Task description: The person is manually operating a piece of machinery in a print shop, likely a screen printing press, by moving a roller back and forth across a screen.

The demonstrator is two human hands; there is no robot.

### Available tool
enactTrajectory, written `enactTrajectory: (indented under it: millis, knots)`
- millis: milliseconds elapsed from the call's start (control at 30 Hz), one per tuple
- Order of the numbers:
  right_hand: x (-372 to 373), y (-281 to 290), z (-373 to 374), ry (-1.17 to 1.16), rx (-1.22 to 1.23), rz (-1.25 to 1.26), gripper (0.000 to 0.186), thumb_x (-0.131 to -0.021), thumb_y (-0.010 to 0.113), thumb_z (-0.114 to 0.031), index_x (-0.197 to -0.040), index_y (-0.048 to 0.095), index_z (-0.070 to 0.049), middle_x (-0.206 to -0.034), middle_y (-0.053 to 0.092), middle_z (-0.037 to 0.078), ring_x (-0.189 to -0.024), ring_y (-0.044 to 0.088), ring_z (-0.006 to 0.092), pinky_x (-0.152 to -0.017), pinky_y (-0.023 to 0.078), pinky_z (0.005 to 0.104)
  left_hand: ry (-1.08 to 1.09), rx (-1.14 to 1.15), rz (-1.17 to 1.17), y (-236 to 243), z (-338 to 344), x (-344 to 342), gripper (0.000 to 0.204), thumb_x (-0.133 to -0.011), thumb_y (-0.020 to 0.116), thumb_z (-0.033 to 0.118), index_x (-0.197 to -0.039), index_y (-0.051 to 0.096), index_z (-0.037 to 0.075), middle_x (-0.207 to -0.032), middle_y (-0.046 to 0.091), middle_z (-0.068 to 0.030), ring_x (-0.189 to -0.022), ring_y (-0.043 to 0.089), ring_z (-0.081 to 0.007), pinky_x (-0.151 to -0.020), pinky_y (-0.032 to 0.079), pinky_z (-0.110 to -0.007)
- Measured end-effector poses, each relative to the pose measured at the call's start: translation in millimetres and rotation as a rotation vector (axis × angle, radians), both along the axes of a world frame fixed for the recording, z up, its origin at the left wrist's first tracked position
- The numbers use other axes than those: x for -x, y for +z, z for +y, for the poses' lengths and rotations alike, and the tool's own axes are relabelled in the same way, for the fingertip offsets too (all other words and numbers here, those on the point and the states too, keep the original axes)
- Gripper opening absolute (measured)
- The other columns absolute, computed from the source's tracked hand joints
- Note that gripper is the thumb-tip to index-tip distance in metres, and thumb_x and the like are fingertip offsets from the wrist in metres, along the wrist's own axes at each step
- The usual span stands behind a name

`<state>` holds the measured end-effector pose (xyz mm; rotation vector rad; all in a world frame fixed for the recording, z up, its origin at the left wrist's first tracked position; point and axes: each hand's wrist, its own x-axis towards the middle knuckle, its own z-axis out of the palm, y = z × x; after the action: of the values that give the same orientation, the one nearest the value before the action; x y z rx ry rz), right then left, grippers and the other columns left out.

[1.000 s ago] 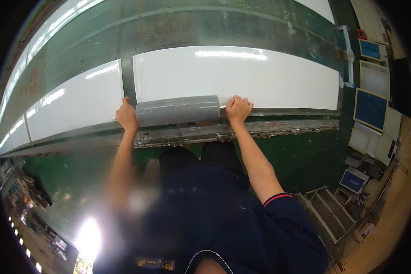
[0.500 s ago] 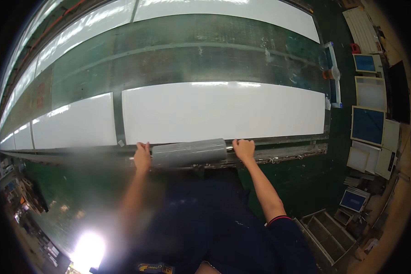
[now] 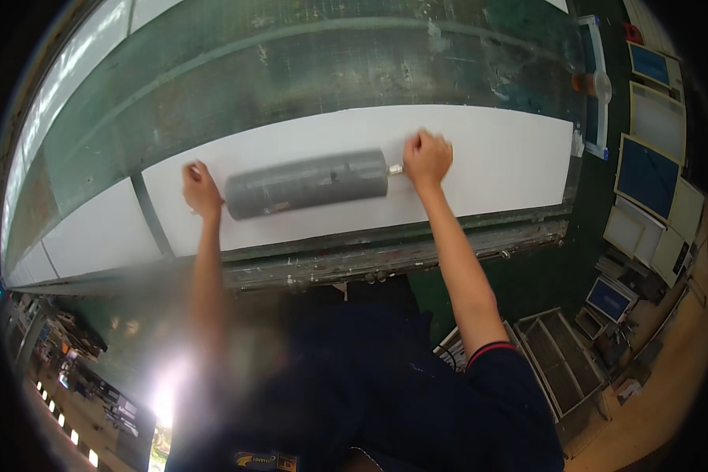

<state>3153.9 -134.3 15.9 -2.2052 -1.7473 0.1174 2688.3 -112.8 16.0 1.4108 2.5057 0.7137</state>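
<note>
A grey cylindrical roller (image 3: 307, 182) lies across a long white sheet (image 3: 511, 157) on a worn green table (image 3: 330, 71). My left hand (image 3: 200, 189) is closed at the roller's left end, on its axle. My right hand (image 3: 428, 161) is closed at the metal axle on the right, its fingers slightly blurred. The roller is also blurred by motion, and whether it touches the sheet is hard to tell. Another white sheet (image 3: 94, 220) lies to the left, separated by a narrow green strip.
More white sheets line the far edge (image 3: 71, 79). A blue-framed screen (image 3: 599, 118) sits at the table's right end. Several framed panels (image 3: 645, 173) stand along the right, above a metal rack (image 3: 558, 362). A metal rail (image 3: 370, 263) runs along the near edge.
My hands and the roller have moved from the near edge forward onto the white sheet. The view has shifted between frames.
</note>
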Motion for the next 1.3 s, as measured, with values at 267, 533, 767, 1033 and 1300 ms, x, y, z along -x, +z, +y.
enactTrajectory:
  millis: [267,533,767,1033,1300]
  knots:
    - [7,4,154,-0.081,-0.018,0.131,0.026,-0.089,0.062,-0.022,-0.071,0.067,-0.004,-0.072,0.069,0.015,-0.074,0.064,0.0371,-0.071,0.050,0.0487,-0.076,0.070,-0.052,2,155,11,0.039,-0.092,0.062,0.043,-0.097,0.073,0.005,-0.083,0.071,-0.0155,-0.082,0.070,-0.0351,-0.078,0.052,-0.045]
    - [4,7,52,0.161,-0.042,0.099,0.017,-0.086,0.063,-0.019,-0.074,0.065,-0.007,-0.069,0.065,0.011,-0.071,0.063,0.0331,-0.065,0.048,0.0469,-0.064,0.147,0.042,-1,47,3,0.036,-0.092,0.064,0.043,-0.088,0.071,0.007,-0.079,0.068,-0.0147,-0.078,0.068,-0.0354,-0.071,0.050,-0.045]
    - [1,-3,-114,0.229,-0.043,-0.015,0.015,-0.086,0.056,-0.022,-0.076,0.060,-0.011,-0.066,0.059,0.010,-0.071,0.059,0.0317,-0.063,0.044,0.0474,-0.208,0.131,0.119,-4,-127,-3,0.036,-0.102,0.047,0.031,-0.077,0.067,0.013,-0.071,0.067,-0.0104,-0.066,0.063,-0.0345,-0.062,0.046,-0.045]
    - [-17,2,-202,0.247,0.236,0.106,0.039,-0.095,0.055,-0.031,-0.069,0.071,-0.007,-0.063,0.066,0.017,-0.060,0.061,0.0398,-0.070,0.045,0.0491,-0.496,0.320,0.175,-8,-212,3,0.042,-0.104,0.050,0.027,-0.076,0.069,0.002,-0.075,0.066,-0.0257,-0.073,0.066,-0.0453,-0.071,0.048,-0.056]
    - [-137,30,-200,0.227,0.161,-0.041,0.046,-0.097,0.053,-0.030,-0.062,0.067,-0.004,-0.062,0.063,0.019,-0.060,0.059,0.0423,-0.068,0.044,0.0522,-0.567,0.379,-0.004,15,-206,-130,0.053,-0.107,0.047,0.033,-0.071,0.066,-0.001,-0.072,0.065,-0.0261,-0.070,0.065,-0.0480,-0.069,0.050,-0.058]
